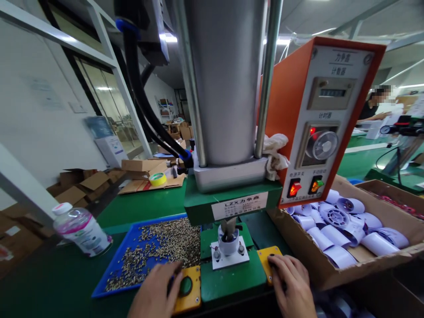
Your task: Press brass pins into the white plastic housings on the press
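Left hand: the left hand (155, 291) sits at the bottom centre-left of the frame, fingers loosely curled and resting on the left yellow button box (187, 289), fingertips beside its green push button (186, 286); it holds nothing.
Right hand: the right hand (293, 282) lies at the bottom centre-right, palm down with fingers together, covering most of the right yellow button box (265, 258); whether a button is pressed under it I cannot tell.
Workpiece: a small white plastic cylinder (228, 243) stands upright on a white fixture plate (230, 260) at lower centre, between the two hands, directly under the press ram (228, 227).
Press: a green-framed pneumatic press (232, 198) with a broad grey cylinder (225, 79) fills the upper centre.
Control box: an orange control box (318, 119) at upper right, with a counter window, a timer dial and two lit rocker switches.
Blue tray: a blue tray (109, 276) at lower left, just beside the left hand, heaped with small brass-coloured parts (159, 247).
Carton: a cardboard box (311, 260) at lower right holding white plastic cylinders (344, 221), near the right hand.
Bottle: a plastic bottle (81, 229) with a pink label lies tilted at the left edge on the green table (142, 205).
Rag: a white rag (274, 154) hangs between press and control box.
Background: a person (374, 108) at the far right.
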Tool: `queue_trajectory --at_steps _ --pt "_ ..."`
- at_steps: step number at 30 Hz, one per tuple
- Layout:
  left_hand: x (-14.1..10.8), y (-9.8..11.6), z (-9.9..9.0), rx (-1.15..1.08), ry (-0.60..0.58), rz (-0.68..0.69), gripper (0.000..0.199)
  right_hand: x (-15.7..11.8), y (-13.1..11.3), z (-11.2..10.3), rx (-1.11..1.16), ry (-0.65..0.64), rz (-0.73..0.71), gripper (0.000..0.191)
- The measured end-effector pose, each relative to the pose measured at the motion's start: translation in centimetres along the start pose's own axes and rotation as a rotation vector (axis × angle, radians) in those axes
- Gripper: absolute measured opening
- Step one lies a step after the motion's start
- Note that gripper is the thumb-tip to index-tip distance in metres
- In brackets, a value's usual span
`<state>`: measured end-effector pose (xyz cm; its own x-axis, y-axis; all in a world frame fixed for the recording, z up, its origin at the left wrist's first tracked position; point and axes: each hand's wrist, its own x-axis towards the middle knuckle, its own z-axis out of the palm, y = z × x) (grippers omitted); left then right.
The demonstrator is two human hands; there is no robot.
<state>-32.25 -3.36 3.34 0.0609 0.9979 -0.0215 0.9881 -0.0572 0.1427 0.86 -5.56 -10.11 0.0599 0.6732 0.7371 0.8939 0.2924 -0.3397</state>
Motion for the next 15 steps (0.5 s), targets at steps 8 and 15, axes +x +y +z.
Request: queue_trajectory --at_steps 8,15 --pt "5.8 0.6 -1.4 0.153 -0.127 0.056 0.025 -0.4 0.8 0.1 0.001 0.003 -0.033 0.028" --pt "6.6 2.4 -0.4 0.130 -0.126 0.079 0.016 1.8 -3.3 0.3 0.239 0.084 0.211 0.029"
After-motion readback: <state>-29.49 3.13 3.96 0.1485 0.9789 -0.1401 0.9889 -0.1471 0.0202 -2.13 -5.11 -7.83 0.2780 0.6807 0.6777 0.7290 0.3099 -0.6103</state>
